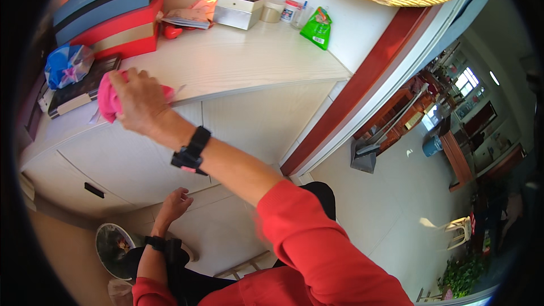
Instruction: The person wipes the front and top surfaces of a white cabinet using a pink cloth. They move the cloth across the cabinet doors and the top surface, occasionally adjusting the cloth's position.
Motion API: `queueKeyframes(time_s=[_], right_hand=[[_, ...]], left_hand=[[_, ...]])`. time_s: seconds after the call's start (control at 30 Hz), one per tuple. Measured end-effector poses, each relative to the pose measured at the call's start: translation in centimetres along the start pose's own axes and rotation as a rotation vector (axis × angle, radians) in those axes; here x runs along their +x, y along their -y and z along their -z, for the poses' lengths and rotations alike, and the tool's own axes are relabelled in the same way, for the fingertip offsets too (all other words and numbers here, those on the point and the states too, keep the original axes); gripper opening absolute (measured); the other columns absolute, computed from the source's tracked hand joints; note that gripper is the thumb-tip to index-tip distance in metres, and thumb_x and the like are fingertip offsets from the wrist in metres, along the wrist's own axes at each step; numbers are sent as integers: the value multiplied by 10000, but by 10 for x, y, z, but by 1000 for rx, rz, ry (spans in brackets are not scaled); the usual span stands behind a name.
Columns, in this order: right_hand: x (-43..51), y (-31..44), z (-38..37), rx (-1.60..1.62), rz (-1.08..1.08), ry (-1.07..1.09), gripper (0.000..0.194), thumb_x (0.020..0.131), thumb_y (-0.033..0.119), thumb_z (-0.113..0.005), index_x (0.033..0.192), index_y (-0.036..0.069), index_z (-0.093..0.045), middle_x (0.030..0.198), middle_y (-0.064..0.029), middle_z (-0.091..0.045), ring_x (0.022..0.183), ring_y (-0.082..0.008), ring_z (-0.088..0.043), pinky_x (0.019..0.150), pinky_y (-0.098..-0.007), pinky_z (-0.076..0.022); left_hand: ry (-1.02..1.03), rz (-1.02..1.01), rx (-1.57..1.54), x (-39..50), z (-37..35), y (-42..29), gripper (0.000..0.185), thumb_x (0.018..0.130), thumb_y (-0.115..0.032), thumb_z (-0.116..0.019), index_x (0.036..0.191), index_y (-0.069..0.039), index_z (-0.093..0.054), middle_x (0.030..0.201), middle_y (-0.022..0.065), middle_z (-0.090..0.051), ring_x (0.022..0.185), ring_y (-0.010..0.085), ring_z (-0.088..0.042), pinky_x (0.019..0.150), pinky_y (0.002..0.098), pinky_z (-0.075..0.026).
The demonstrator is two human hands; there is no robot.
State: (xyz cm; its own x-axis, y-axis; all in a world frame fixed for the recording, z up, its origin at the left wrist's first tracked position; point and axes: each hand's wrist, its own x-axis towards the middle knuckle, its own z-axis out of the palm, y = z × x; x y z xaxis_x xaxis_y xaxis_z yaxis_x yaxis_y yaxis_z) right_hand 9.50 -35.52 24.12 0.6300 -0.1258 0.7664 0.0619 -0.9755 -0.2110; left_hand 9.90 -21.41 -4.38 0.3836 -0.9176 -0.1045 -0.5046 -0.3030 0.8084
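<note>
My right hand (142,97) is gripping a pink cloth (109,97) at the front edge of a pale wood-grain cabinet top (250,57). A loose corner of the cloth shows past the fingers on the right. Just left of it lies a dark flat case or book (91,80), with a blue and clear plastic bag (68,66) on it. My left hand (176,206) hangs in front of the cabinet doors (140,165), holding nothing, its fingers loosely bent and partly apart.
Red (127,29) and blue boxes (106,2) are stacked at the back left. Along the wall stand a silver-white box (238,10), small jars (272,10) and a green packet (318,29). A bin (114,248) is low left. A red-brown door frame (352,93) bounds the right.
</note>
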Motion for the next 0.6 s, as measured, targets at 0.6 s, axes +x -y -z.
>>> queueKeyframes(time_s=[0.6], right_hand=[[-70,-229,198,-526,-494,-81,579,719,233,-720,1259,84,-571,1022,-225,-689,959,-395,-663,851,-445,-526]], left_hand=[[-12,-31,151,-13,-7,-19,398,849,-266,-664,1143,-6,-602,975,156,-692,948,337,-655,823,425,-516]])
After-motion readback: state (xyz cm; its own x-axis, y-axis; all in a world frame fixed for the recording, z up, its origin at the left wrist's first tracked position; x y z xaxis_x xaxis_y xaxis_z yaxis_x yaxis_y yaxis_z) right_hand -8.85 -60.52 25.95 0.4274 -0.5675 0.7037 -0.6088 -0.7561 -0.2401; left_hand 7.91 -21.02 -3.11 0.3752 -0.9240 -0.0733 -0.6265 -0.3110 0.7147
